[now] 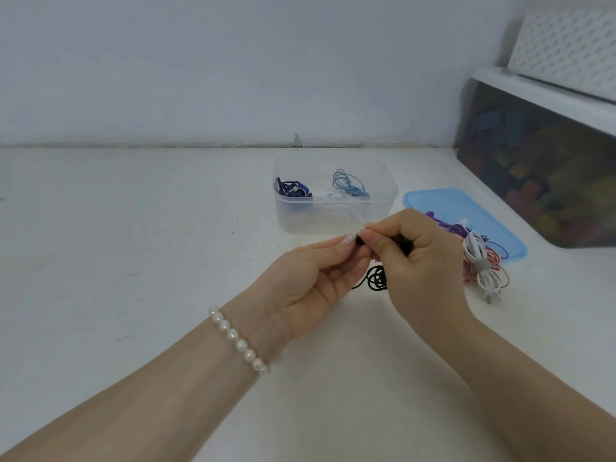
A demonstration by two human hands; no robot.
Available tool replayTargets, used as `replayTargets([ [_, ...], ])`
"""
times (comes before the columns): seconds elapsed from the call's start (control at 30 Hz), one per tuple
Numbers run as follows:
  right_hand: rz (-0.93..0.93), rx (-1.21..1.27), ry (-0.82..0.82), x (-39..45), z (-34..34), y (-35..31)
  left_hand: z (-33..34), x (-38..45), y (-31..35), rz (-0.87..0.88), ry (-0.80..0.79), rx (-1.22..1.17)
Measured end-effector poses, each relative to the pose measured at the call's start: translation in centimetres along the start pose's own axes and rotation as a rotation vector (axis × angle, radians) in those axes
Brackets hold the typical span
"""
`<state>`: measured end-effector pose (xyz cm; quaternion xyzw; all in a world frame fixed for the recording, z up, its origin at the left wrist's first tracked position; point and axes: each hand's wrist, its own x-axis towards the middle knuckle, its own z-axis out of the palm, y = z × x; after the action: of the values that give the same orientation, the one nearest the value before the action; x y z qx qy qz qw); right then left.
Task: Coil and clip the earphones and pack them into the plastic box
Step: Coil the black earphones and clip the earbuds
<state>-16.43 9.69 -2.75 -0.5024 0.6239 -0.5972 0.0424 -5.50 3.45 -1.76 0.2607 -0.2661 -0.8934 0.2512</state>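
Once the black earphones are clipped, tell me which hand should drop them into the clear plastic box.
Probably the right hand: it grips the black earphones, whose coil hangs below it, and it is nearest the clear plastic box. The left hand only pinches one end.

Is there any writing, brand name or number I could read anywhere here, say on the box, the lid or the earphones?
None can be read in this view.
Clear plastic box: no label or print visible.
Blue lid: plain, no text.
Dark storage bin on the right: only blurred coloured shapes show through its wall, no legible words.
Black earphones, pinched by the left hand and right hand: too small to show any marking.
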Motion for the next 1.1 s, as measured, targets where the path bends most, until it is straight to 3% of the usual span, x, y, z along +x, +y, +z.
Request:
replayTargets([
  [0.13, 0.053, 0.065, -0.006, 0.4, -0.2, 0.1, 0.0, -0.1, 0.1, 0.019, -0.036, 0.03],
  [0.37, -0.05, -0.112, -0.027, 0.6, -0.7, 0.7, -0.1, -0.2, 0.2, 0.012, -0.061, 0.085],
  [0.67, 0.364, 0.305, -0.167, 1.8, -2.3, -1.0, 0.0, 0.2, 0.3, 0.064, -0.064, 0.241],
  [1.1, 0.542, 0.487, -0.267, 1.6, -2.0, -1.3, -0.4, 0.8, -0.1, 0.299, -0.013, 0.525],
])
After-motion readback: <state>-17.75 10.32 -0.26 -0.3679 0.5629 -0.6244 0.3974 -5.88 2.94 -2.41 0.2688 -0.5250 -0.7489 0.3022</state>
